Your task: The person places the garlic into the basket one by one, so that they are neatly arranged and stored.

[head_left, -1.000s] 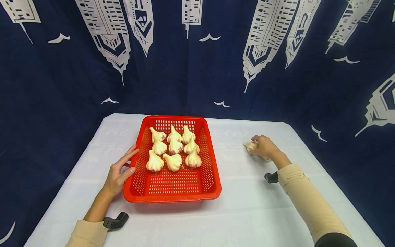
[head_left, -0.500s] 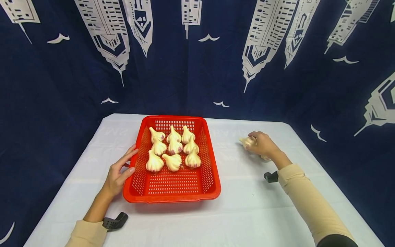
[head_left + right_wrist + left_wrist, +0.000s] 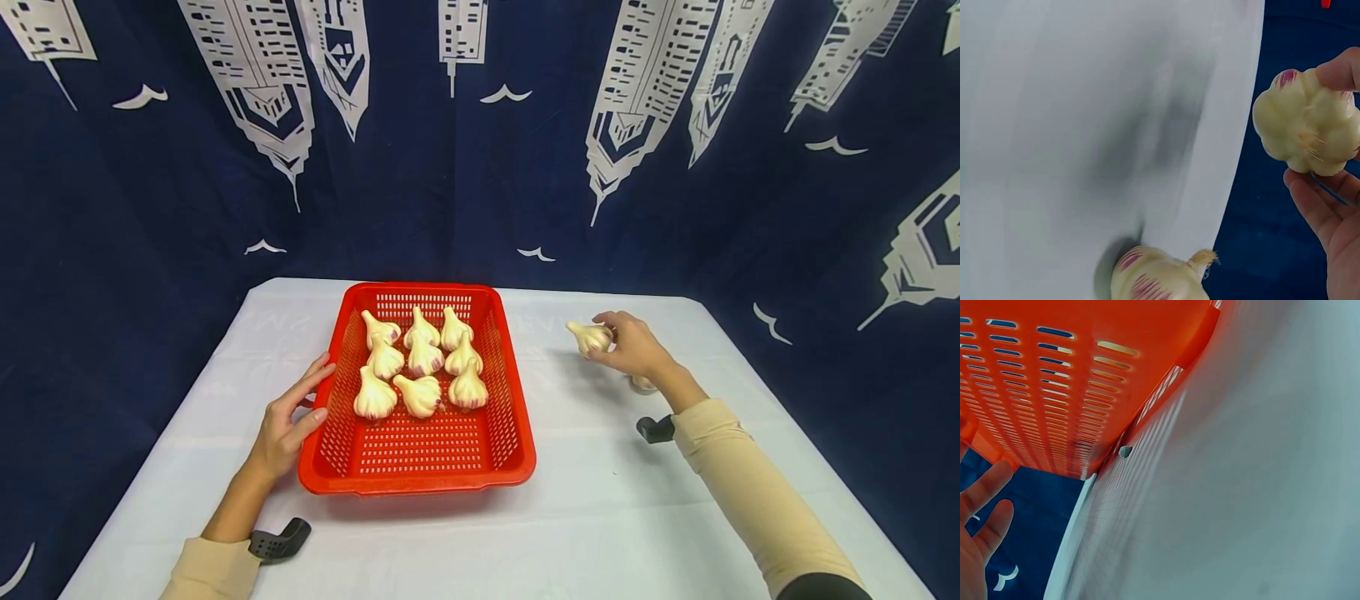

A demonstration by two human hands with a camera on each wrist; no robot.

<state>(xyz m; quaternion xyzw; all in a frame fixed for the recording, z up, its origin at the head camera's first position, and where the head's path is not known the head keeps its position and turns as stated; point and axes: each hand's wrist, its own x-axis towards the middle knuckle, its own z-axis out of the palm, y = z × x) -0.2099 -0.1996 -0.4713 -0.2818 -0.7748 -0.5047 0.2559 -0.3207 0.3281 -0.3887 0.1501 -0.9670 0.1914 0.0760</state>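
Observation:
My right hand [image 3: 633, 343] pinches a garlic bulb [image 3: 589, 337] between thumb and fingers, above the right part of the table. In the right wrist view the root end of this held garlic [image 3: 1307, 122] faces the camera. A second garlic bulb [image 3: 1157, 278] lies on the white cloth below; in the head view it is mostly hidden behind the right wrist. My left hand [image 3: 285, 425] rests with extended fingers against the left rim of a red plastic basket [image 3: 420, 482]. Inside the basket, several garlic bulbs [image 3: 425, 356] sit in rows toward the far side.
The basket stands on a table with a white cloth [image 3: 570, 517], left of centre. A dark blue curtain [image 3: 420, 208] printed with white buildings hangs behind the table and to both sides. Black camera mounts [image 3: 281, 540] project from both wrists.
My right hand has lifted the garlic bulb off the cloth and shifted it left and away from me. Part of the second bulb shows behind the wrist. The left hand stays at the basket.

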